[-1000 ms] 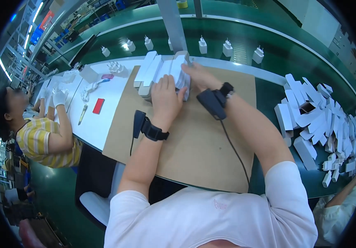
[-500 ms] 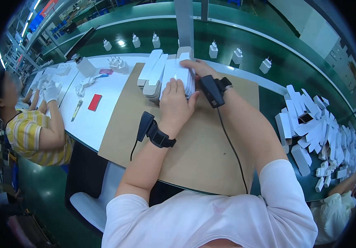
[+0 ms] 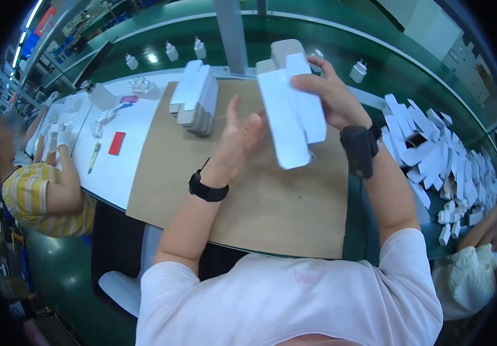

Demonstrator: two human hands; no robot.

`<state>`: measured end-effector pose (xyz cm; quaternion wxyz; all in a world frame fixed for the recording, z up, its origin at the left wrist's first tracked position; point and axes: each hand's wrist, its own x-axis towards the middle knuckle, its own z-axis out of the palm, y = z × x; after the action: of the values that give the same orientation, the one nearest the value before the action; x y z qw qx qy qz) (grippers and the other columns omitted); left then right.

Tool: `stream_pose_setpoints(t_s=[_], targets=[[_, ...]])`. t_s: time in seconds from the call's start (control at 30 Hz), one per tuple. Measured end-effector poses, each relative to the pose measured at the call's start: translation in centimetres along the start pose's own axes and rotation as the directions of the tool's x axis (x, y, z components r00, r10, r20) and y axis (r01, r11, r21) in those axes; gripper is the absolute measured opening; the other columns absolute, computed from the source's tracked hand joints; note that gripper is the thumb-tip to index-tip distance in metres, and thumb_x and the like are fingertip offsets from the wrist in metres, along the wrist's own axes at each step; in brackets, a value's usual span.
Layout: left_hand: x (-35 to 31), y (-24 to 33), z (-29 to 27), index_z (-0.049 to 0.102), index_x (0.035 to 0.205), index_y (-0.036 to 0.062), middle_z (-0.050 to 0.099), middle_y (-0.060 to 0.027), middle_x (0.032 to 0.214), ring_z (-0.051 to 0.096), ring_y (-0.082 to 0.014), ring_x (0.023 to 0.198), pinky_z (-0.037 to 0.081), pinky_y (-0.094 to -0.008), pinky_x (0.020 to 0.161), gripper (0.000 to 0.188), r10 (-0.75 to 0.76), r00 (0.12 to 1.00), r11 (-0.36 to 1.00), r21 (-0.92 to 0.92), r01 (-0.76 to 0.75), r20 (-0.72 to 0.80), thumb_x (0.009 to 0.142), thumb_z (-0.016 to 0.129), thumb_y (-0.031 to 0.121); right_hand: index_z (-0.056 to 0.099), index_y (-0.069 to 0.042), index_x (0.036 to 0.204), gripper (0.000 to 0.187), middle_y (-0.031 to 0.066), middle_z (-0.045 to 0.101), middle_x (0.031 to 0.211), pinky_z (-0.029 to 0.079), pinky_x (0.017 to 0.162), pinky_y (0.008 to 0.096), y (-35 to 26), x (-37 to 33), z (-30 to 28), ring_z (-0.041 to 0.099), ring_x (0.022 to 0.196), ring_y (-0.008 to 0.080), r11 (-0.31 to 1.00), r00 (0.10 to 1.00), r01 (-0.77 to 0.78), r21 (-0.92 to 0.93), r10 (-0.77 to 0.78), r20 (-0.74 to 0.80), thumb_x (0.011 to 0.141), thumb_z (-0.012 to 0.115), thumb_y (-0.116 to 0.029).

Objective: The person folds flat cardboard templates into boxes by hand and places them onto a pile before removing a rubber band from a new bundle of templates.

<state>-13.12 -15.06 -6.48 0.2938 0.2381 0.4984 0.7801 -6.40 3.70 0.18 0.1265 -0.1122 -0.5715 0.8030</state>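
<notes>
My right hand is closed on a stack of flat white cartons, lifted above the brown cardboard sheet. The thumb lies across the front carton, and the other fingers are behind the stack. My left hand is to the left of the cartons, its fingers spread and the palm turned toward them. Its fingertips are partly hidden near the stack's edge, but nothing shows in its grasp. Another stack of folded white cartons rests at the sheet's far left corner, apart from both hands.
Loose white boxes are heaped at the right. White plug chargers stand along the green belt beyond a grey post. On the left, a gloved co-worker sits by a white table with a red card and a cutter.
The right-hand carton stack has been lifted off the sheet and tilted, moving right in my right hand. My left hand has come off it and opened. The other stack stays on the sheet.
</notes>
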Motion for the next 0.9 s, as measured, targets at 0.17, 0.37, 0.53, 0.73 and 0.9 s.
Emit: stream_pose_setpoints(t_s=[0.17, 0.37, 0.53, 0.73, 0.9], targets=[[0.8, -1.4, 2.2, 0.028, 0.132, 0.0019, 0.047, -0.0148, 0.123, 0.047, -0.0277, 0.113, 0.035, -0.0410, 0.099, 0.068, -0.162, 0.956, 0.922, -0.308, 0.235, 0.244, 0.081, 0.064, 0.029, 0.027, -0.005, 0.129, 0.068, 0.0103, 0.053, 0.105, 0.045, 0.079, 0.0315, 1.1, -2.3, 1.1, 0.054, 0.096, 0.0182, 0.956, 0.991, 0.050, -0.290, -0.082, -0.102, 0.076, 0.069, -0.015], [1.3, -0.4, 1.7, 0.037, 0.127, 0.0039, 0.048, -0.0131, 0.116, 0.048, -0.0287, 0.105, 0.037, -0.0469, 0.094, 0.055, -0.056, 0.843, 0.173, -0.826, 0.536, 0.535, 0.087, 0.046, 0.041, 0.045, -0.001, 0.119, 0.039, 0.0106, 0.055, 0.109, 0.041, 0.088, 0.0291, -1.3, -7.3, -1.3, 0.055, 0.100, 0.0183, 0.889, 0.905, 0.424, -0.174, -0.410, 0.112, 0.084, 0.058, -0.015], [0.9, 0.6, 5.2, 0.030, 0.127, -0.0001, 0.045, -0.0115, 0.103, 0.048, -0.0257, 0.095, 0.041, -0.0468, 0.088, 0.056, 0.109, 0.724, 0.109, -0.732, 0.672, 0.681, 0.087, 0.051, 0.033, 0.062, -0.001, 0.096, 0.025, 0.0083, 0.061, 0.091, 0.045, 0.076, 0.0291, -0.5, -10.6, -0.2, 0.056, 0.086, 0.0202, 0.454, 0.706, 0.679, -0.576, -0.618, 0.345, 0.074, 0.067, -0.009], [0.1, -1.8, 5.7, 0.041, 0.118, 0.0006, 0.051, -0.0111, 0.089, 0.050, -0.0266, 0.090, 0.047, -0.0395, 0.077, 0.042, 0.013, 0.821, 0.051, -0.820, 0.570, 0.571, 0.089, 0.047, 0.030, 0.064, -0.003, 0.092, 0.032, 0.0081, 0.060, 0.090, 0.044, 0.070, 0.0299, 0.4, -10.7, 0.9, 0.055, 0.079, 0.0229, 0.203, 0.510, 0.770, -0.605, -0.765, 0.392, 0.062, 0.074, -0.008], [-1.6, -2.0, 4.2, 0.041, 0.118, 0.0009, 0.051, -0.0109, 0.090, 0.050, -0.0263, 0.090, 0.047, -0.0396, 0.077, 0.042, -0.035, 0.821, 0.010, -0.821, 0.571, 0.570, 0.089, 0.047, 0.030, 0.065, -0.007, 0.093, 0.031, 0.0082, 0.058, 0.101, 0.044, 0.070, 0.0296, 1.3, -9.1, 0.0, 0.053, 0.085, 0.0228, 0.107, 0.473, 0.737, -0.667, -0.786, 0.397, 0.063, 0.070, -0.002]])
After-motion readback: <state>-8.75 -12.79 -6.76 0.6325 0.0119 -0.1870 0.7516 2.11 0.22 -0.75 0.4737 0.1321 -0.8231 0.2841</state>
